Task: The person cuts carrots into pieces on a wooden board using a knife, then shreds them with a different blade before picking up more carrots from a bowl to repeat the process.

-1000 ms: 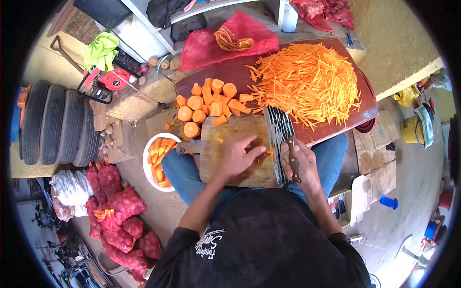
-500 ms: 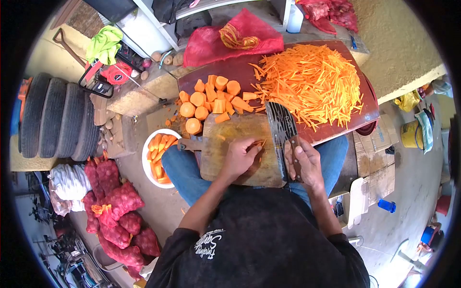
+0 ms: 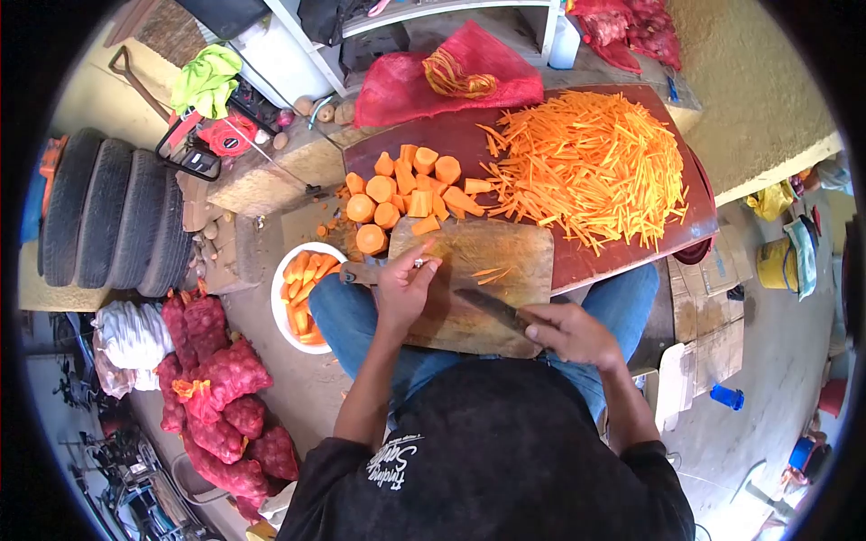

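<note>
A wooden cutting board (image 3: pixel 505 248) lies across my lap against a large dark red tray (image 3: pixel 631 252). My right hand (image 3: pixel 573 334) grips the handle of a cleaver (image 3: pixel 492 307), whose blade now lies low over the board, pointing left. My left hand (image 3: pixel 404 287) rests on the board's left part, fingers reaching towards the carrot chunks (image 3: pixel 406 194) piled on the tray's left side. A few thin carrot strips (image 3: pixel 492 271) lie on the board. A big heap of carrot sticks (image 3: pixel 595 162) fills the tray's right side.
A white bowl of carrot pieces (image 3: pixel 298 302) sits on the ground left of my knee. Red mesh sacks (image 3: pixel 216 397) lie lower left, tyres (image 3: pixel 108 225) at far left, a red mesh bag (image 3: pixel 442 77) behind the tray. Boxes and a yellow bucket (image 3: pixel 776 252) stand at right.
The cleaver swung from upright at the board's right edge to lying low over the board. My left hand slid from the board's middle to its left end, towards the carrot chunks.
</note>
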A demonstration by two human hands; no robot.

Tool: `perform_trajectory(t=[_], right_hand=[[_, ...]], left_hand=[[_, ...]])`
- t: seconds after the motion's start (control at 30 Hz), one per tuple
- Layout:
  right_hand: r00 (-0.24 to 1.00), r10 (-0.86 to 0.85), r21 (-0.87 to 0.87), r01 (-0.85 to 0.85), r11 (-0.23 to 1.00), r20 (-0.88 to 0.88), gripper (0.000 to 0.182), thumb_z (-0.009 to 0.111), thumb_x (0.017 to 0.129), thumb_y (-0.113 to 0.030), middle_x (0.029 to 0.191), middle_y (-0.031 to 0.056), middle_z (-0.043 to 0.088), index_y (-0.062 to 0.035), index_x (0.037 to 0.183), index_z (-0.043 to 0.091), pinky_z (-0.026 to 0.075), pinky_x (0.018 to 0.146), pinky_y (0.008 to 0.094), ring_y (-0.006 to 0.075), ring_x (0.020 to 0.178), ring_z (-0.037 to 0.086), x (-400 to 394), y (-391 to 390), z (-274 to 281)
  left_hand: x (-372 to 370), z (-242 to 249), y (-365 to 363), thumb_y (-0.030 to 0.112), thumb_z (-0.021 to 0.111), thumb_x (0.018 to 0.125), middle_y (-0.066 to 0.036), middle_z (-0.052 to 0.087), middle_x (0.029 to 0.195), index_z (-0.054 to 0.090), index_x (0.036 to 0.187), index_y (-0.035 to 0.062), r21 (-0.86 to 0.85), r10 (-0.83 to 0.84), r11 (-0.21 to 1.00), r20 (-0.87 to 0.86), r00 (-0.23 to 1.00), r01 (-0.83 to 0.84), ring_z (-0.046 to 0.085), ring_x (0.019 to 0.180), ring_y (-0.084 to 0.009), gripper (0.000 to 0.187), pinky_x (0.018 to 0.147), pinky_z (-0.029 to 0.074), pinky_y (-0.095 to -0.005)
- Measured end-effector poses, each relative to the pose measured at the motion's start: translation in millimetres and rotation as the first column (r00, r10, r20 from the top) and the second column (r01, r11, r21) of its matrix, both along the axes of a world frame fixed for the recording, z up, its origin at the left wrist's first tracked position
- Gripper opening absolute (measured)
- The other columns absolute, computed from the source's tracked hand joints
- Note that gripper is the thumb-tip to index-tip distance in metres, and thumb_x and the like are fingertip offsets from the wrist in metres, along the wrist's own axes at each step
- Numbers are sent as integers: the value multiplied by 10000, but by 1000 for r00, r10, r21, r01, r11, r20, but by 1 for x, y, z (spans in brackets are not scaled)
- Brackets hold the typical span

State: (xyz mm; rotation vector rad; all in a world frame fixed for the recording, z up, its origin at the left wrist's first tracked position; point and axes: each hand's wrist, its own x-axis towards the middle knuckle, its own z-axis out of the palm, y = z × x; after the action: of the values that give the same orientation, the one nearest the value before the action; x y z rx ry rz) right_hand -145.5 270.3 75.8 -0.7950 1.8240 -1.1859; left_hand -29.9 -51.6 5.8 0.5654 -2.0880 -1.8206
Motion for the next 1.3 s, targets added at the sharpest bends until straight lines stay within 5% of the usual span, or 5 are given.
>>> perform_trajectory(t=[0.23, 0.53, 0.83, 1.0, 1.3], right_hand=[[855, -464, -87, 457, 885, -230, 359, 670, 1120, -171, 932, 64, 670, 69, 1386, 683, 544, 801, 356, 161, 879, 619, -67, -1, -5], [948, -286, -24, 292, 956, 136, 388, 682, 1124, -164, 900, 5, 672, 38, 1455, 673, 495, 610, 281, 54, 708, 572, -13, -7, 10], [926, -28, -91, 67, 994, 377, 367, 603, 1183, -242, 815, -48, 542, -9, 1463, 649, 419, 519, 238, 36, 563, 506, 21, -48, 0], [917, 40, -92, -3, 996, 397, 325, 575, 1192, -255, 815, -42, 545, -35, 1412, 669, 420, 516, 239, 39, 561, 512, 19, -87, -20], [831, -555, -204, 536, 820, -47, 255, 612, 1152, -179, 742, -29, 552, 45, 1246, 689, 426, 548, 291, 71, 616, 494, -63, -43, -22]], left_hand=[[10, 4, 1, -24, 814, 944, -27, 741, 1048, 775, 1358, 11, -333, 127, 929, -118, 985, -160, 651, 922, -139, 418, 844, 540, -302], [15, 1, -21, -40, 797, 863, -178, 728, 1104, 762, 1264, 13, -736, 22, 676, -15, 1000, -26, 675, 1034, -379, 406, 922, 539, -472], [5, -7, -19, -56, 748, 914, -165, 752, 996, 763, 1129, 12, -630, 91, 764, -110, 990, -140, 708, 897, -364, 226, 867, 561, -467], [11, 12, -21, -29, 763, 1005, -89, 793, 1149, 774, 1140, -4, -435, 252, 850, -163, 954, -298, 735, 1021, -159, 137, 899, 574, -289], [8, 4, -13, 18, 801, 919, -153, 725, 1006, 767, 1093, -15, -559, 13, 827, -90, 996, -61, 676, 868, -333, 181, 824, 545, -438]])
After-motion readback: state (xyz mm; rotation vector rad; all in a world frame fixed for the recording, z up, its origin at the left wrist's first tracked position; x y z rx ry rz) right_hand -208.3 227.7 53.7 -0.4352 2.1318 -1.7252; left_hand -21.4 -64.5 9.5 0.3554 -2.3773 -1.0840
